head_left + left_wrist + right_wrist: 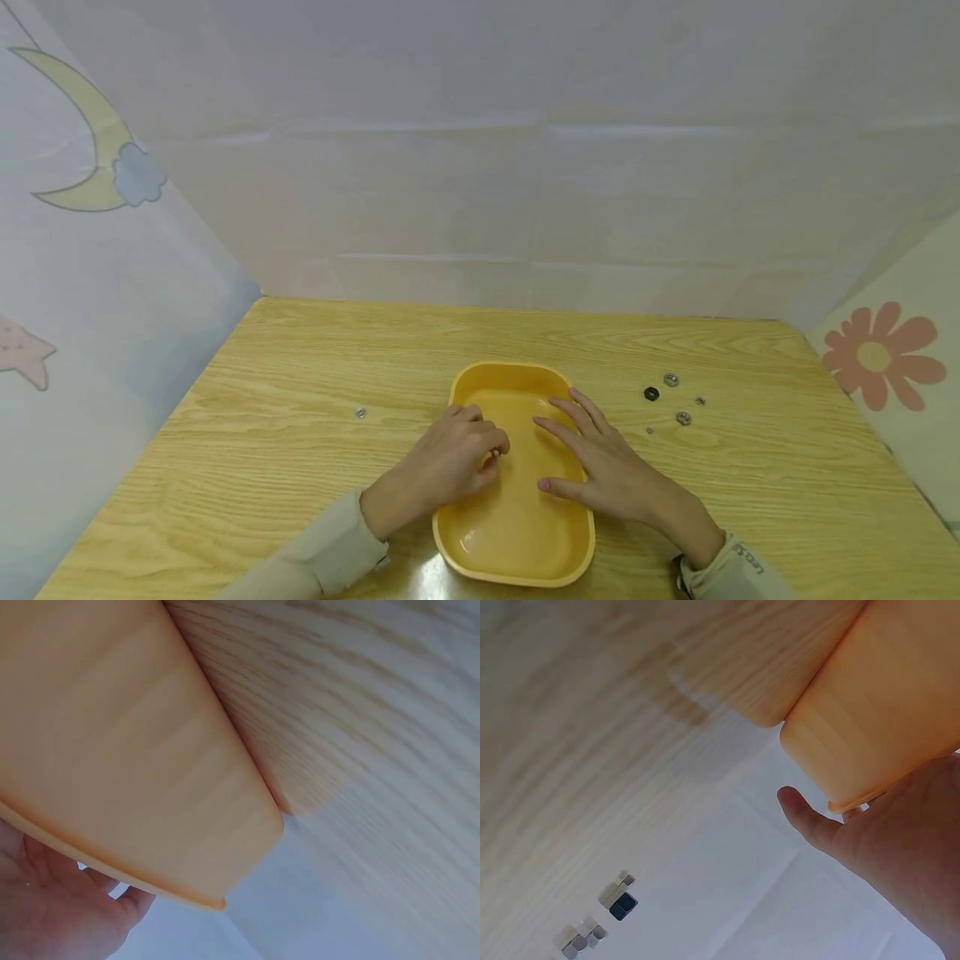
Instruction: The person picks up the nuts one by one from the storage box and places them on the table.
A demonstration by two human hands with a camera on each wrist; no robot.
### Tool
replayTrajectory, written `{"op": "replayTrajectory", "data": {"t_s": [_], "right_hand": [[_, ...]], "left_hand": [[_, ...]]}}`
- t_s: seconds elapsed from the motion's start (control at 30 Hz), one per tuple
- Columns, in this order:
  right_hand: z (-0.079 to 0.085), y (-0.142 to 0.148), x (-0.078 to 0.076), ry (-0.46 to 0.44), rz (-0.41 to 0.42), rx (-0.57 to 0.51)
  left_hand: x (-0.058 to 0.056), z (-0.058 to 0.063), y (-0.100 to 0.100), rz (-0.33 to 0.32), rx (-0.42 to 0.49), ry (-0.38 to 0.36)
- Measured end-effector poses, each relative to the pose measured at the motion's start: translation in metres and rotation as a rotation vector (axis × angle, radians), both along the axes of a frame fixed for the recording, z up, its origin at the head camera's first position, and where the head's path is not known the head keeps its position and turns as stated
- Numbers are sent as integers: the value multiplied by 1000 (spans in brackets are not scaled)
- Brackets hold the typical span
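Note:
A yellow plastic tray (525, 533) stands on the table. My left hand (457, 454) is over its left side with curled fingers. Between thumb and forefinger it pinches a small metal piece (496, 452), mostly hidden by the fingers. In the left wrist view the hand (60, 907) shows beyond the tray's rim, and the piece is out of sight. Over the tray's right rim reaches my right hand (611, 471), fingers spread and holding nothing. The right wrist view shows that hand (900, 832) beside the tray wall (885, 712).
Right of the tray lie several loose nuts, among them a black nut (652, 393), a large silver nut (671, 380) and another silver nut (683, 418). One small silver nut (361, 412) lies left of the tray. A pale wall sheet (525, 208) borders the wooden table (337, 350).

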State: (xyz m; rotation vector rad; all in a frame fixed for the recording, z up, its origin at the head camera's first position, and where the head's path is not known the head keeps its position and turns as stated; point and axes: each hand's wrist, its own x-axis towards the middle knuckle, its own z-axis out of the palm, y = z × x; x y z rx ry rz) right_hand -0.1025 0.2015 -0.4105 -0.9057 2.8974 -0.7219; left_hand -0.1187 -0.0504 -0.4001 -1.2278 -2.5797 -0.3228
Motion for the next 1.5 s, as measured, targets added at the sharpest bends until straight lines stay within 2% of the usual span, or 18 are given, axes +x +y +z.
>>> {"op": "replayTrajectory", "data": {"t_s": [0.23, 0.57, 0.8, 0.97, 1.2, 1.5], "right_hand": [[1, 0, 0, 3, 2, -3], [-1, 1, 0, -7, -2, -6], [-2, 0, -1, -9, -7, -14], [-2, 0, 0, -11, -6, -22], [-1, 0, 1, -4, -3, -22], [0, 0, 1, -9, -7, -26]], "left_hand": [[-3, 4, -3, 23, 63, 76], [-10, 13, -16, 56, 124, 87], [-21, 16, -32, 76, 198, 177], [-27, 17, -41, 101, 235, 205], [-34, 16, -51, 143, 254, 221], [-42, 13, -62, 201, 211, 196]]}}
